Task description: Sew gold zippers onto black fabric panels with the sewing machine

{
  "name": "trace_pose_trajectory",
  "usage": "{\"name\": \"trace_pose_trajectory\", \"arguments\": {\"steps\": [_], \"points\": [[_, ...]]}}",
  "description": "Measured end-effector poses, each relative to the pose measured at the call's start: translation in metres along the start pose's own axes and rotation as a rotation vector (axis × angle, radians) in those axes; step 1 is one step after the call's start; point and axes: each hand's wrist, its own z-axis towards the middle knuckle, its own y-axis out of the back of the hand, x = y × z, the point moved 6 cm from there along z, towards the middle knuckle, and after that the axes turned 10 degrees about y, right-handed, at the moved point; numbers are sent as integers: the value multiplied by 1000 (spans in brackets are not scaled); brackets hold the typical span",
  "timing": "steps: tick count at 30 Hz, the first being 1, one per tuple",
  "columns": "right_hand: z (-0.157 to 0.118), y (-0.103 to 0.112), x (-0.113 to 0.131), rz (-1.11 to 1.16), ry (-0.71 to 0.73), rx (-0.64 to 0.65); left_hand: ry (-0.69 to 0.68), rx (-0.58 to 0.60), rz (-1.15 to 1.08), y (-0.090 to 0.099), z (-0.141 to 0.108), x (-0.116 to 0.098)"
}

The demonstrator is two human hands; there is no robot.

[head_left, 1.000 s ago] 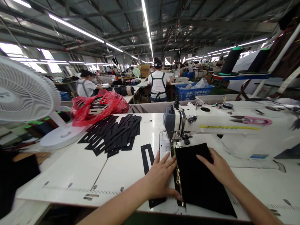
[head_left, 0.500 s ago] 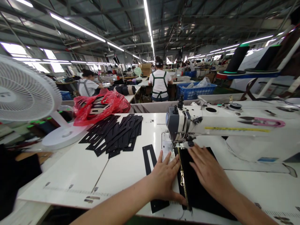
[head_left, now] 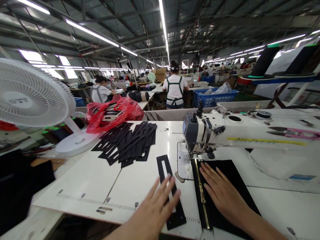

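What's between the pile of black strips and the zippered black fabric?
In the head view: a single slotted black strip, partly hidden by the left hand, and the sewing machine's metal plate.

The fabric panel (head_left: 236, 173) was black with a gold zipper (head_left: 202, 193), and the slotted strips (head_left: 135, 145) were plain black. The desk (head_left: 85, 178) was white, the sewing machine (head_left: 250, 128) white and grey, and the plastic bag (head_left: 128, 110) red.

Shows a bare left hand (head_left: 153, 206), slightly blurred, and a bare, slim-fingered right hand (head_left: 221, 191) with a bare right forearm (head_left: 262, 225).
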Motion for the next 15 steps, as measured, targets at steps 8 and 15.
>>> {"name": "trace_pose_trajectory", "arguments": {"steps": [8, 15], "points": [[-2, 8, 0, -13, 64, -83, -121, -231, 112, -26, -23, 22], [1, 9, 7, -111, 93, -143, 61, -236, 43, 11, 18, 33]]}}
